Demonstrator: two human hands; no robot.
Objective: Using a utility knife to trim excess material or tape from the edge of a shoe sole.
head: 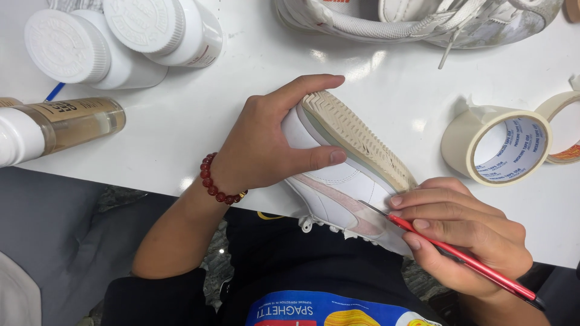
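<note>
White sneaker (338, 181) on its side at the table edge (181, 151), left of the tape roll (496, 145). Left hand (266, 142) clamps heel; right hand (465, 235) pinches a red tool (465, 259) against it. Seems light, stiff-soled, soft-sided.

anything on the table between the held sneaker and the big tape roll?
Nothing. In the head view, bare white table separates the sneaker from the masking tape roll.

Two white-capped jars (109, 42) stood at my far left, above a tan-labelled clear bottle (63, 124) lying sideways.
</note>
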